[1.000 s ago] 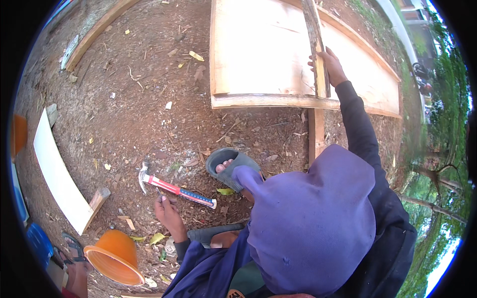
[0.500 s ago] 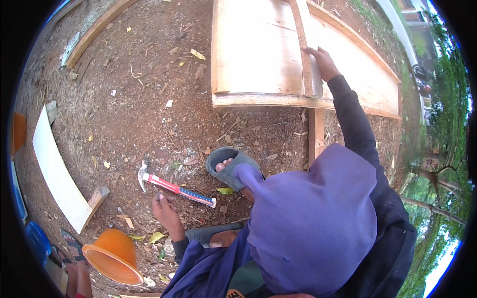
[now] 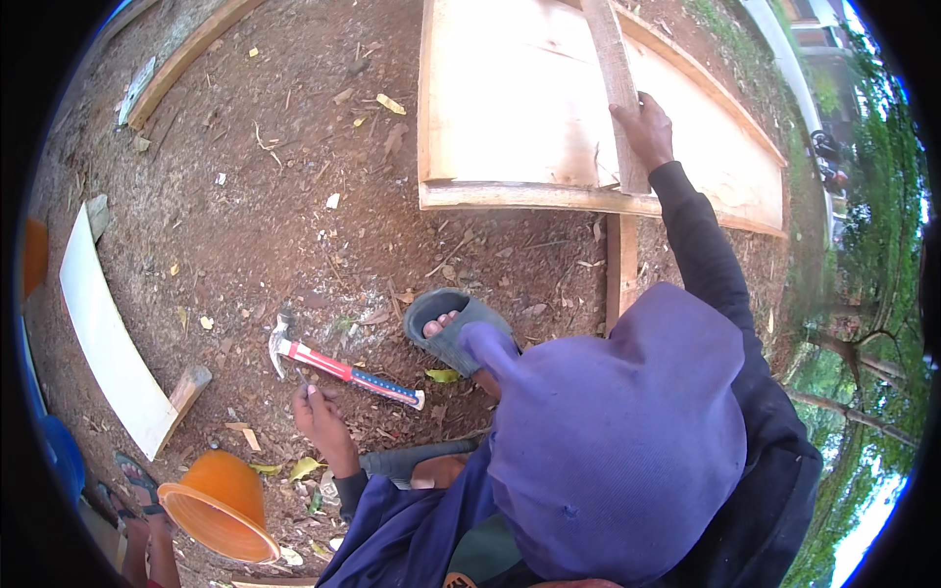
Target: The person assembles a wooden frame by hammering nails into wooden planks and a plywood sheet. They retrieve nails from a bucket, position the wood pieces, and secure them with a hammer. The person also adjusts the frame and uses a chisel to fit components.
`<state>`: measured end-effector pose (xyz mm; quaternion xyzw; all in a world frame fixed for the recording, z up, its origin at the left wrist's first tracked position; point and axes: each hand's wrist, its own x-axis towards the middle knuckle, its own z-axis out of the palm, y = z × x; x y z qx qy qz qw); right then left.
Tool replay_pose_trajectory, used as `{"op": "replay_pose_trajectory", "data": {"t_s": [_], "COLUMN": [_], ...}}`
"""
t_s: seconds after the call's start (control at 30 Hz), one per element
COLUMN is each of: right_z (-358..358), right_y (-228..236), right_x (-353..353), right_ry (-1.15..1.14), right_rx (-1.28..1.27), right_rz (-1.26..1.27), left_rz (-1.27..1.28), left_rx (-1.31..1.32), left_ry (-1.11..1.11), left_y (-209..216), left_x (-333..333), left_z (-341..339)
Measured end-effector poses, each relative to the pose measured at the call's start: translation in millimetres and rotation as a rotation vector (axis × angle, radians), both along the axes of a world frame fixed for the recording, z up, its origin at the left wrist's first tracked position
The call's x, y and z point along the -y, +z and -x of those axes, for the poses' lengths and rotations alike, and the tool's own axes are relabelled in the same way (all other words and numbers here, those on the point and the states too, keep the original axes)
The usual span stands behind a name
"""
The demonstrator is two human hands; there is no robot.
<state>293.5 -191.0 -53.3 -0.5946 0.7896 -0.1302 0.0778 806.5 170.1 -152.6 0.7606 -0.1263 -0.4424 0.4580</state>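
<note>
The right hand [image 3: 645,125] reaches out to a narrow slat [image 3: 616,93] that lies lengthwise across a wide board [image 3: 510,108] on the ground [image 3: 274,196]. Its fingers rest flat on the slat's right edge, spread loosely rather than wrapped around it — a press, not a closed grip. The slat crosses the board's near edge, where a rail [image 3: 529,196] runs crosswise, and a piece of wood in line with it shows on the dirt below that edge.

The left hand [image 3: 319,416] is low, just beside the hammer [image 3: 343,365], which lies on the ground with its head toward the left and its red, white and blue handle pointing right. The fingers are curled above the dirt near the middle of the handle, but whether they touch it cannot be told; they do not hold it.

A foot in a grey sandal [image 3: 451,323] is planted between the hammer and the board's near edge. The purple hood [image 3: 618,441] of the person fills the lower right.

At the left, a white plank [image 3: 103,333] lies on the ground with a short wood block [image 3: 186,387] at its lower end. An orange bucket [image 3: 221,505] sits at the lower left, tilted — beside it another person's sandalled foot [image 3: 132,480] shows. A long batten [image 3: 186,59] lies at the upper left, and wood chips and dry leaves are scattered over the dirt.
</note>
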Motion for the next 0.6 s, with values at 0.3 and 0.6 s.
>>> {"op": "replay_pose_trajectory", "data": {"t_s": [0.3, 0.6], "right_z": [11.1, 14.7], "right_y": [-2.1, -15.4], "right_x": [2.1, 7.4], "right_ry": [-0.026, -0.083], "right_rx": [-0.136, -0.020], "right_rz": [-0.001, -0.044], "left_rz": [0.012, 0.020], "left_rx": [-0.026, -0.023], "left_ry": [0.024, -0.016], "left_y": [-4.2, -5.1], "left_x": [-4.7, 0.4], "left_z": [-2.0, -2.0]}}
